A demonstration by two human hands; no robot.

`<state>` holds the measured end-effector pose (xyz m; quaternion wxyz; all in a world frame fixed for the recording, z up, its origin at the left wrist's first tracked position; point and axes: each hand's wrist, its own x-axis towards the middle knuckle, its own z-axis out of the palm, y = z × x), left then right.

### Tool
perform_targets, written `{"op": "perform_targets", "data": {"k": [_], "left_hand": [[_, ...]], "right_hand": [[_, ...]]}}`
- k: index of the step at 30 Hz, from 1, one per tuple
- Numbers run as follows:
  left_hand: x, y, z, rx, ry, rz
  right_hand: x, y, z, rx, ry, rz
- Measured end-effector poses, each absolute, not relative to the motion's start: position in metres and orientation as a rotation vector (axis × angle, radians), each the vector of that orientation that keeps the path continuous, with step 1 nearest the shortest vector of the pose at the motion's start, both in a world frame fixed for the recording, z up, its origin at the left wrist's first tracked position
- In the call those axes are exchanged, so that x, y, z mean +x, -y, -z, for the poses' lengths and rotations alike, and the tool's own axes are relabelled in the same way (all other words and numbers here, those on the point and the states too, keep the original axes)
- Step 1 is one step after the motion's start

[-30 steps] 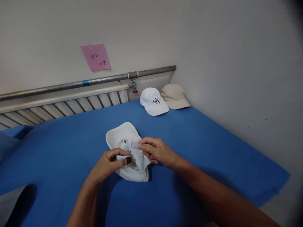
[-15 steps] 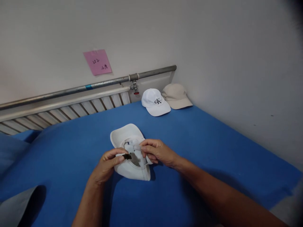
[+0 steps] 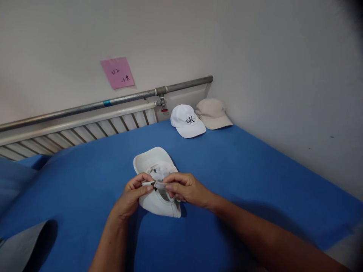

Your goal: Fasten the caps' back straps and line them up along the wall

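Head view: a pale cap [image 3: 161, 168] directly beneath both hands, open side up on a blue cloth [image 3: 255, 162], with brim pointing away from the hands and slightly to their left. Between the fingertips, just above the near side of the cap's opening, a narrow pale strap [image 3: 160, 185] and a dark tab [image 3: 154, 184]. Pinched around the dark tab, thumb against fingers, the left hand [image 3: 134, 193]; pinched in the same way on the strap, the right hand [image 3: 188, 189]. Just changed: from a clear gap half a second ago to strap and tab meeting now, with the hands closer together, fingertips almost touching. By judgement, a sign of work at the cap's closure having reached contact between its two ends; whether already threaded or fastened, impossible to tell behind the fingers. Beyond the hands and to their right, side by side and untouched, a white cap [image 3: 184, 120] with dark letters and a beige cap [image 3: 213, 113]. Beyond and to the left, a radiator [image 3: 113, 126] below a pink note [image 3: 117, 73].
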<state>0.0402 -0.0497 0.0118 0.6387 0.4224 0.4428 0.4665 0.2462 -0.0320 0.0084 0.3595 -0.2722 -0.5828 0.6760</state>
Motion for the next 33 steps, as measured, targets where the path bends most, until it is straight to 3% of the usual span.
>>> {"op": "perform_targets", "data": {"k": [17, 33], "left_hand": [[0.041, 0.050, -0.013, 0.890, -0.945, -1.066], [0.041, 0.048, -0.008, 0.936, -0.949, -1.024]], "right_hand": [[0.249, 0.024, -0.015, -0.690, 1.263, -2.154], [0.250, 0.023, -0.014, -0.648, 1.181, -2.315]]}}
